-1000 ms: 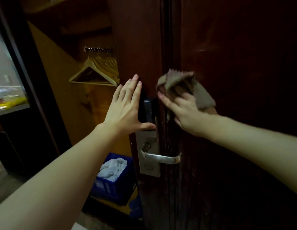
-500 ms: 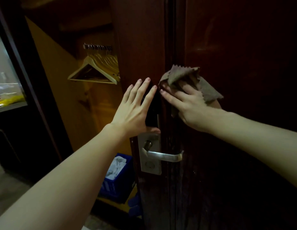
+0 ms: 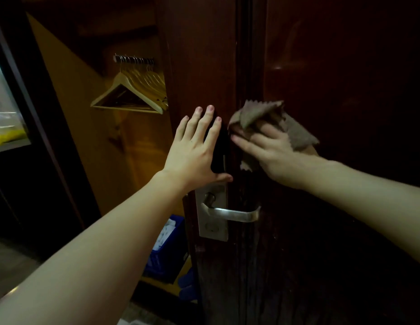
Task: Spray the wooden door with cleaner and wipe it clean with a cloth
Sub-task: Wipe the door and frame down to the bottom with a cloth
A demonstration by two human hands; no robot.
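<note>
- On the dark wooden door [image 3: 333, 66], near its left edge, right hand [image 3: 272, 153] presses a brown-grey cloth [image 3: 295, 132] against the wood; fingers curl over the bunched cloth, so the grip has hold of it, zigzag-cut corners sticking out above and to the right of the hand.
- Left hand [image 3: 192, 153] flat, fingers straight and spread, holding nothing; palm and fingers lie on the door edge over a black lock panel [image 3: 219, 156], thumb stretched right along the top of the metal plate.
- Hands just beside each other, fingertips near but whether they touch cannot be told.
- Below the left hand: silver lock plate [image 3: 212, 221] with lever handle [image 3: 234, 213] pointing right, apart from both hands, right under the wiping spot.
- Door face glossy, faint highlight at upper right; lower part shows vertical grain streaks.
- Left of the door: open wardrobe with a row of pale wooden hangers [image 3: 131, 95] on a short rail.
- Low down behind the left forearm: blue crate [image 3: 169, 256] with white cloths [image 3: 165, 233] inside, partly hidden by the arm and door edge.
- Something blue [image 3: 188, 285] on the floor by the door foot, too dark to identify.
- Far left edge: lit shelf with a blurred yellow item [image 3: 7, 138].
- No spray bottle visible in view.
</note>
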